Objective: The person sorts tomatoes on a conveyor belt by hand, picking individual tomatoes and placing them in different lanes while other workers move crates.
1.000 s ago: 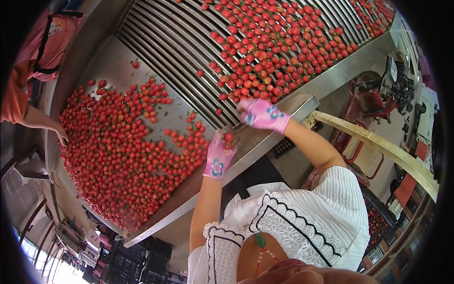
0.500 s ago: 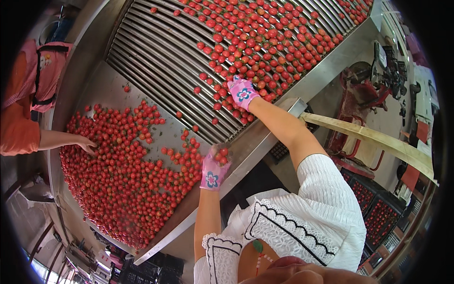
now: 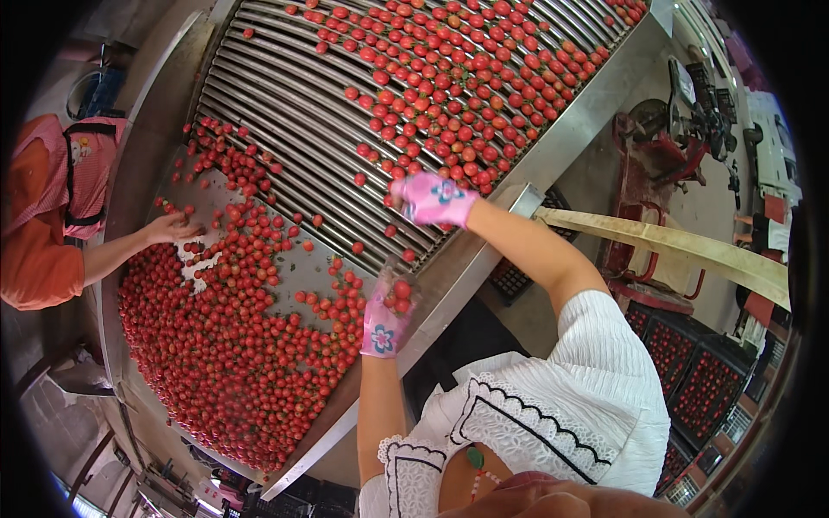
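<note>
Above the near edge of the metal roller bed [image 3: 268, 112], my right hand [image 3: 436, 198] in a pink flowered glove has its fingers curled in. What they hold, if anything, is hidden. Cherry tomatoes [image 3: 449, 129] lie in rows between the rollers just beyond it. My left hand [image 3: 384, 321], gloved alike, grips a small see-through plastic container [image 3: 416, 298] with a few red tomatoes [image 3: 401, 298] in it. It stays at the corner where the rollers meet the metal tray [image 3: 298, 272]. A large heap of cherry tomatoes [image 3: 233, 363] fills much of that tray.
At the left, a co-worker's bare hand [image 3: 173, 228] reaches over the tray from an orange sleeve [image 3: 43, 259]. A raised metal rim [image 3: 553, 164] borders the rollers. Right of it stand a pale curved bar [image 3: 673, 246], a red cart [image 3: 643, 173] and black crates of tomatoes [image 3: 704, 388].
My right hand has drawn back slightly toward me and left, its fingers turning leftward. The co-worker's hand has moved up the tray, and a batch of tomatoes now lies against the rollers' left end.
</note>
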`<state>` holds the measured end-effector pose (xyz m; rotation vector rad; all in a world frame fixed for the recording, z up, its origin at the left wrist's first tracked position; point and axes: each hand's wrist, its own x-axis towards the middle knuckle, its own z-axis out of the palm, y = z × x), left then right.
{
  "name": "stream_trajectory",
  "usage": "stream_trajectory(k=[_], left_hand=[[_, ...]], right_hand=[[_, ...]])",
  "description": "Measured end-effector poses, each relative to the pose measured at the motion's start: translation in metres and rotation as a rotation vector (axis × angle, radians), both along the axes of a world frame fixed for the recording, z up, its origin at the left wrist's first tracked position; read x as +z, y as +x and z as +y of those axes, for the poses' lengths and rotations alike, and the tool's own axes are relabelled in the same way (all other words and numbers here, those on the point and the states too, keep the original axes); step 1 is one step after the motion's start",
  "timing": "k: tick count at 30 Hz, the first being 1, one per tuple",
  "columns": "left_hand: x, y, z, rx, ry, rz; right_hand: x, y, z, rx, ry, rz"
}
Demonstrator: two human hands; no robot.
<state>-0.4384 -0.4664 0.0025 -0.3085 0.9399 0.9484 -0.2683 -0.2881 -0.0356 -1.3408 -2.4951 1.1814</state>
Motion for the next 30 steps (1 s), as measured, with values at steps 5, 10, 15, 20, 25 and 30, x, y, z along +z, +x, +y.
stream_trajectory(k=[5,10,15,20,25,30], left_hand=[[-0.013,-0.002,0.008,-0.031,-0.011,0.128],[-0.048,-0.034,-0.035,0.030,0.148,-0.053],[-0.042,-0.031,-0.044,0.159,-0.024,-0.062],[-0.052,-0.040,-0.069,0.227,0.089,-0.229],[-0.038,-0.042,-0.069,0.194,-0.083,-0.015],[-0.040,-0.045,-0.069,0.151,-0.057,0.038]], right_hand=[[0.005,-0.002,-0.020,0.175,0.003,-0.033],[0.004,0.085,0.044,-0.257,0.198,-0.129],[-0.002,0.133,0.114,-0.580,0.660,-0.083],[0.006,0.161,0.190,-0.487,0.916,-0.528],[-0.001,0.184,0.233,-0.370,0.689,-1.034],[0.022,0.167,0.219,-0.466,0.728,-0.847]])
